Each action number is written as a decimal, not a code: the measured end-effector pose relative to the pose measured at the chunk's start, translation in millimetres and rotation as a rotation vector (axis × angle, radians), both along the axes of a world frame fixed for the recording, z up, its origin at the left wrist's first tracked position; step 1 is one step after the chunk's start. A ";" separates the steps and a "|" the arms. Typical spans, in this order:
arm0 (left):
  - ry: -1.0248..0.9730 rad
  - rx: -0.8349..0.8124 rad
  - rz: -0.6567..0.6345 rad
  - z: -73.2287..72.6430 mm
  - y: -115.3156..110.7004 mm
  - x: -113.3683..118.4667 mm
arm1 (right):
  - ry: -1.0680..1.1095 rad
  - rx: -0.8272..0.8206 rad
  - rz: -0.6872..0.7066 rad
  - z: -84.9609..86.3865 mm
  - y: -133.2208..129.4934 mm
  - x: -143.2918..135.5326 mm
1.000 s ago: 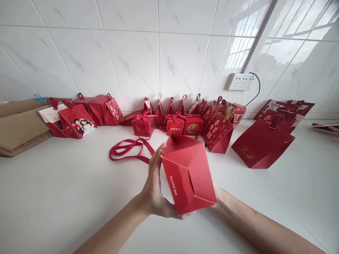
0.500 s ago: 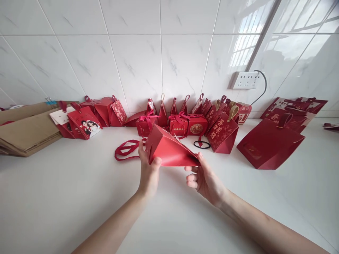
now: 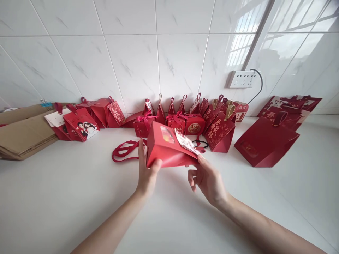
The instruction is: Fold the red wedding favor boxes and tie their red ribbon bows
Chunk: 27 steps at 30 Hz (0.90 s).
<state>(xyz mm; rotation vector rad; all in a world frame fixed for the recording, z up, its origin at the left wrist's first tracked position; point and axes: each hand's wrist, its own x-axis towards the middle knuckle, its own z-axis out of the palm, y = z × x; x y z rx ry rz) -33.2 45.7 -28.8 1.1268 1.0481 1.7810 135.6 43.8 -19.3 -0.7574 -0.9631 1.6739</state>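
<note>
Between my hands a red gift box [image 3: 169,155] is held tilted above the white counter. A clear oval window and a white printed panel show on its upper side. My left hand [image 3: 148,167] grips the box's left end, thumb at the lower front corner and fingers along the side. At the narrower right end, my right hand [image 3: 208,180] pinches the edge between thumb and fingers, its other fingers curled below. Behind my left hand lies a loop of red ribbon [image 3: 124,151]. A black elastic band [image 3: 202,144] rests behind the box, partly hidden.
Several red boxes with ribbon loops line the tiled wall, including a patterned one [image 3: 221,135]. A larger dark red box [image 3: 266,143] stands at right. Folded brown paper bags [image 3: 25,135] and a couple-printed box [image 3: 82,125] are at left. A power strip [image 3: 241,79] hangs on the wall.
The red gift box has turned so that its windowed, white-panelled side now faces up toward me. Both hands keep hold of it. The whole view has shifted slightly.
</note>
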 end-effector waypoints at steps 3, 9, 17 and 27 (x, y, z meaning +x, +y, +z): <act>0.224 0.158 0.020 -6.2 2.6 -5.7 | -0.042 0.313 -0.191 -0.7 5.3 8.1; 0.512 0.377 -0.160 -17.2 5.6 -9.1 | -0.193 0.836 -0.533 0.3 24.8 26.7; 0.474 0.206 0.030 -12.5 7.5 -17.0 | -0.296 0.920 -0.557 1.2 30.6 33.2; 0.543 -0.225 -0.379 -11.7 -6.2 -5.0 | -0.115 0.243 -0.307 13.4 37.8 31.3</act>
